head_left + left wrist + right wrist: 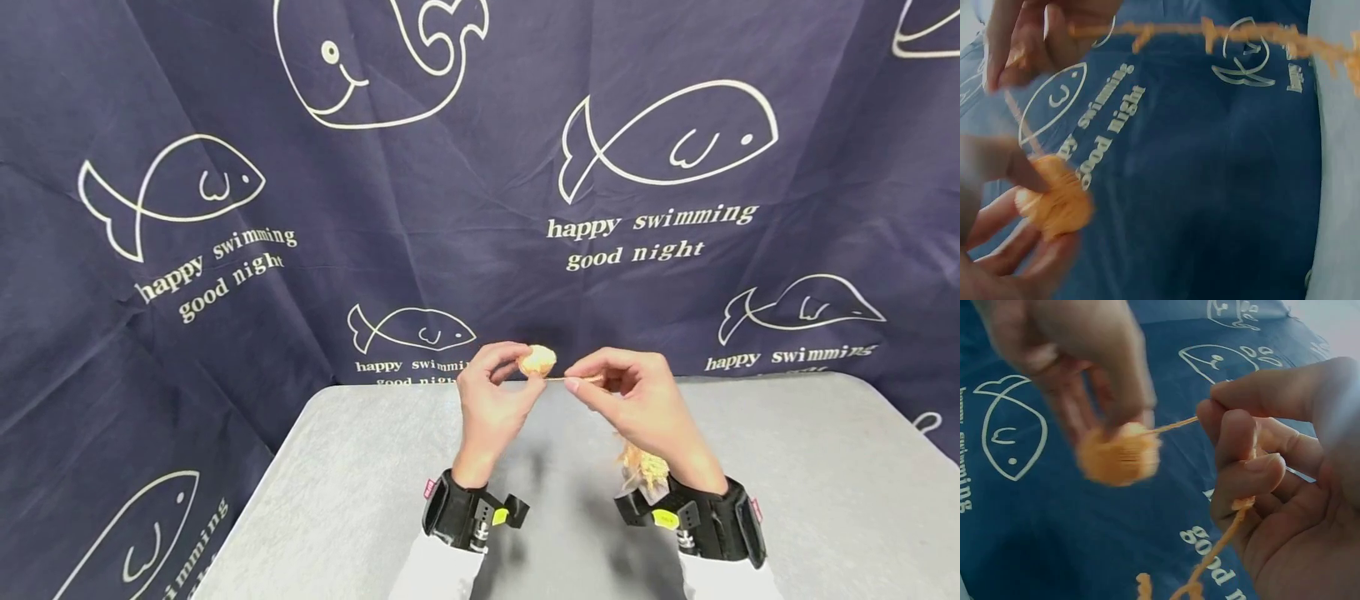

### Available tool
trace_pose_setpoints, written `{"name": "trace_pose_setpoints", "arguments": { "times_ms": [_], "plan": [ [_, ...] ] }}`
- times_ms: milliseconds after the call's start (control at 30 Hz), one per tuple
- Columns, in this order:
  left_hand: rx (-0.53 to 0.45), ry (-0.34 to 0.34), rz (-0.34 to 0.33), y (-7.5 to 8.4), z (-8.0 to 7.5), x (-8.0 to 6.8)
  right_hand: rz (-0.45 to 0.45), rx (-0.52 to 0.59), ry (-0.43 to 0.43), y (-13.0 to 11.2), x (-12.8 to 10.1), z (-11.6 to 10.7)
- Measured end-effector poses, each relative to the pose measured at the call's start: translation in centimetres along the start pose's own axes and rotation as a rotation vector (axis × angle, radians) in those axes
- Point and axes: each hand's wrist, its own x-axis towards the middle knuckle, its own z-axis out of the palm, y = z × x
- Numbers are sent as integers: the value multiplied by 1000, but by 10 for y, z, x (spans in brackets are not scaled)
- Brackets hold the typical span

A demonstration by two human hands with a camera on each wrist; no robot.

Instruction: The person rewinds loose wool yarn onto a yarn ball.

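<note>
Head view: our left hand (491, 400) pinches one small yarn ball (537, 361) at its fingertips; our right hand (645, 404) pinches one strand (573, 379) running from it.
Left wrist: ball (1054, 197) against the fingers, blurred.
Right wrist: strand (1175, 425) taut between hands.
Risk: we judge that slack could let the winding slip off.
Count: one ball, one loose yarn heap (643, 467) beneath our right wrist.

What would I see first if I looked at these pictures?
First you'd see two hands held up over the grey table: the left hand pinches a small ball of orange yarn, and the right hand pinches the strand stretched out from it. More loose yarn hangs below the right wrist. Behind hangs a dark blue cloth with white fish and the words "happy swimming good night".
</note>
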Motion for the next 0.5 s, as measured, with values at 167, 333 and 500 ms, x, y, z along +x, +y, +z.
{"name": "trace_pose_setpoints", "arguments": {
  "times_ms": [167, 333, 500],
  "plan": [
    [15, -232, -116, 2, -10, 3, 2, 41, 68, -1, 0, -13],
    [-24, -472, -260, 9, -13, 4, 47, 108, 100, 1, -1, -19],
    [-94, -642, -310, 13, -13, 4, 65, 114, 123, 3, -1, -21]
  ]
}}
